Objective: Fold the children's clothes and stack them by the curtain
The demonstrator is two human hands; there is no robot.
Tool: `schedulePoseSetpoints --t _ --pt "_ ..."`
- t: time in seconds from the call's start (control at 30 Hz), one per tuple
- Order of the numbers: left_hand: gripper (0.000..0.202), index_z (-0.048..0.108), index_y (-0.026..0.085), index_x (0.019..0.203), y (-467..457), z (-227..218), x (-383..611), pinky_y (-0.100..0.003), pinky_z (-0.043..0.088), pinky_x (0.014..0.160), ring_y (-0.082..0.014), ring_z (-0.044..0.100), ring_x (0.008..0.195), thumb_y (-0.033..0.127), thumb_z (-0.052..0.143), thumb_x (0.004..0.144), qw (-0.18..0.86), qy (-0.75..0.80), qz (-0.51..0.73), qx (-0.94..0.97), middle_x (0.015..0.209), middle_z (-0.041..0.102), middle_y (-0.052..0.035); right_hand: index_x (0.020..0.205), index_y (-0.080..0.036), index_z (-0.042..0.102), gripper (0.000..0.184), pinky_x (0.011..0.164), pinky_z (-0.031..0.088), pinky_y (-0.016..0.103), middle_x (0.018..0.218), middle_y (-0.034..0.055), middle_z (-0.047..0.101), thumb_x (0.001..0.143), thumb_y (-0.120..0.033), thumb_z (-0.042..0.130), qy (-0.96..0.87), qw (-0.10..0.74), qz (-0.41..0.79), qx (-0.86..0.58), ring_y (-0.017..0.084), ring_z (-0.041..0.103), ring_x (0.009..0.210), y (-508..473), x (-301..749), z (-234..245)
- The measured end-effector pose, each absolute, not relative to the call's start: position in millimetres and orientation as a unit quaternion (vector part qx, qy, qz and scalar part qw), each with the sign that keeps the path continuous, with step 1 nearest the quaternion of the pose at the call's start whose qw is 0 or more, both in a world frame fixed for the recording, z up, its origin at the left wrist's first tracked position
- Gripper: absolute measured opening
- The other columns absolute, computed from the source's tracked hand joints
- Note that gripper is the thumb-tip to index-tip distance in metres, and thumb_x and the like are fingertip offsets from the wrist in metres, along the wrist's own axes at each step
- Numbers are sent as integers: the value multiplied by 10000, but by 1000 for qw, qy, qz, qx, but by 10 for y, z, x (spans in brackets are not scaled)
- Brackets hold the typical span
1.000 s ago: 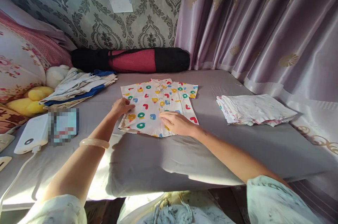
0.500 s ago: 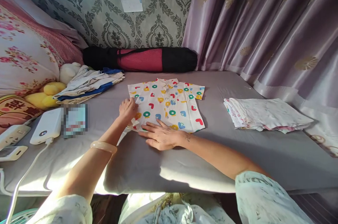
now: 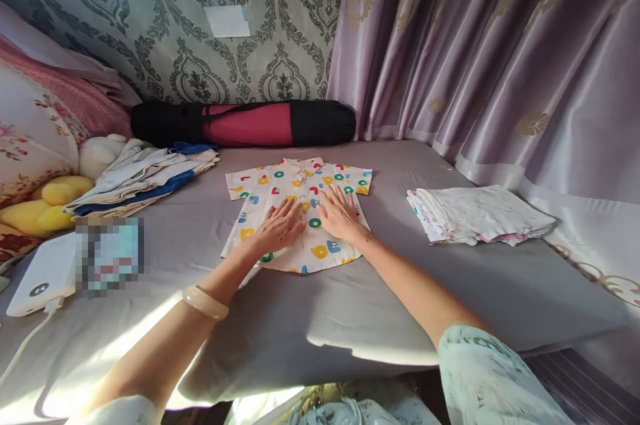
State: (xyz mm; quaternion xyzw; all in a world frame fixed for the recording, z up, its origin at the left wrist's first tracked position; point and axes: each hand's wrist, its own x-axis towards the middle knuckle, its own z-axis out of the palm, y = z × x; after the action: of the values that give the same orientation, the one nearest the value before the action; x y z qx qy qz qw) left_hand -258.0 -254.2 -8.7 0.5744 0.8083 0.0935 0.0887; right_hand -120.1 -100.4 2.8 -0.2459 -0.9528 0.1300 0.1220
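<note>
A small white short-sleeved shirt (image 3: 320, 253) with a colourful print lies spread out on the grey sheet, its collar pointing away from me. My left hand (image 3: 281, 228) rests flat on the left middle of the shirt, fingers stretched out. On the right side of the chest, my right hand (image 3: 340, 213) lies flat too, its fingers spread. Neither hand grips the cloth. Both sleeves extend out to the sides, and the hands hide part of the front.
To the right lies a folded stack of white cloths (image 3: 480, 211). At the left are a pile of folded clothes (image 3: 145, 178), yellow plush toys (image 3: 45, 205), a white power bank (image 3: 45, 278) with a cable, and a blurred packet (image 3: 115, 255). A black and red rolled bag (image 3: 247, 123) lies along the wall.
My left hand has left the shirt's left edge and moved inward onto its front. My right hand has moved up from the hem to the chest. The hem now lies flatter, and the view has shifted.
</note>
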Motion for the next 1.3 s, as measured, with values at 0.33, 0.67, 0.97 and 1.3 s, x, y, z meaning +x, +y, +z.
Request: schedulePoseSetpoints --t 0.33,0.67,0.97,1.3 --pt "609 378 252 1468 -2401 60 -2611 -479 294 1108 -295 378 1382 564 268 957 87 786 27 612 1486 436 -121 1529 -185 288 600 1165 30 572 1615 117 184 1006 -472 231 -957 36 124 -261 302 92 1486 -943 -1139 -146" --pt "369 625 221 1175 -1915 282 -2593 -401 447 957 -275 594 1142 321 346 954 64 806 16 588 1246 625 -103 1529 -135 281 606 1179 -2 524 1618 145 139 1013 -452 255 -960 48 134 -243 275 41 1497 -818 -694 29" --pt "398 540 225 1300 -1259 156 -2277 -371 441 1005 -240 552 1230 233 365 943 70 765 30 639 1341 591 -84 1510 -157 305 576 1165 130 518 1597 148 230 1005 -433 331 -954 62 158 -247 272 160 1477 -803 -524 -96" --pt "332 583 181 1226 -618 213 -2007 -331 448 976 -239 580 1178 285 421 955 53 766 42 639 1255 631 -106 1074 -126 665 332 933 380 393 1167 173 612 944 -352 459 -895 106 81 -425 295 536 1091 -690 -409 110"
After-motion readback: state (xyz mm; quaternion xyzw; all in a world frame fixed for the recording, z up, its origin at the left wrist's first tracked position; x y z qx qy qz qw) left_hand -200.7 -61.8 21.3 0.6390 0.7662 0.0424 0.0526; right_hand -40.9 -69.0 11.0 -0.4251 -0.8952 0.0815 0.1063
